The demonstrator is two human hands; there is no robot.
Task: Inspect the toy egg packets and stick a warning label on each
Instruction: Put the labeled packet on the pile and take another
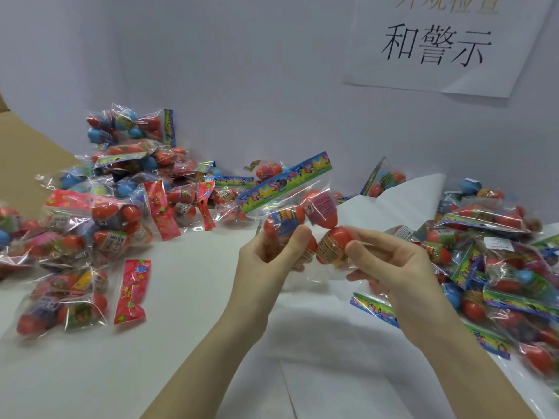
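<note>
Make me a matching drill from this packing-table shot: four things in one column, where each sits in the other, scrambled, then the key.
Things
1. held egg packet
2. paper sign
3. loose red header card
4. packet with a white label

Places
A. on the wall, upper right
B. flat on the white table, left of the hands
C. in the pile right of the hands
D. raised between the left hand and the right hand

Pairs: 1-D, 2-A, 3-B, 4-C
</note>
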